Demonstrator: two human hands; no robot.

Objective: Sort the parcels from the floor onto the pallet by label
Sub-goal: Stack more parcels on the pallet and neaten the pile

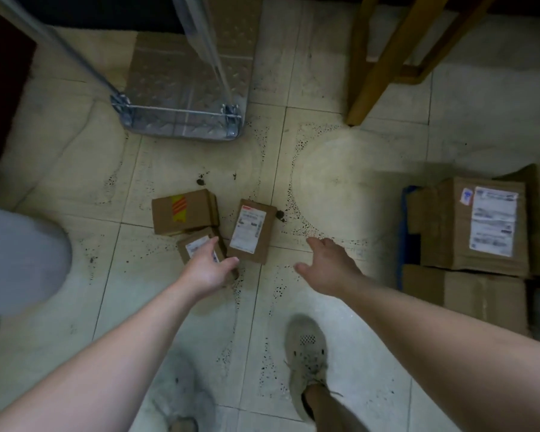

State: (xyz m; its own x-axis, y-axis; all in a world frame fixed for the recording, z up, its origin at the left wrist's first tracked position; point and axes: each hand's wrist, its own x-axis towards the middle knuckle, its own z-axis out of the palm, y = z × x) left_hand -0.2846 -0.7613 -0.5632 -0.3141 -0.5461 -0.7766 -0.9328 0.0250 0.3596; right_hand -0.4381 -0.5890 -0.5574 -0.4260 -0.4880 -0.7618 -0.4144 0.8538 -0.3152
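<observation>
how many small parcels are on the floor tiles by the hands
3. The red-and-yellow taped parcel lies leftmost, the white-labelled parcel right of it, the smallest parcel partly under the left hand. Others may hide beneath.

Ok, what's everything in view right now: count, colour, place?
taped parcel: one, brown, red-yellow tape, mid-floor.
labelled parcel: one, brown, white label, right of it.
small parcel: one, brown, under left fingers.
large parcels: at least three, brown, stacked far right.
pallet: one, blue, beneath them.
trolley: one, silver, top centre.
wooden frame: one, light brown, top right.
floor: pale speckled tiles.
shoe: one, grey, bottom centre.
left hand: one, touching small parcel.
right hand: one, open, over bare floor.
</observation>
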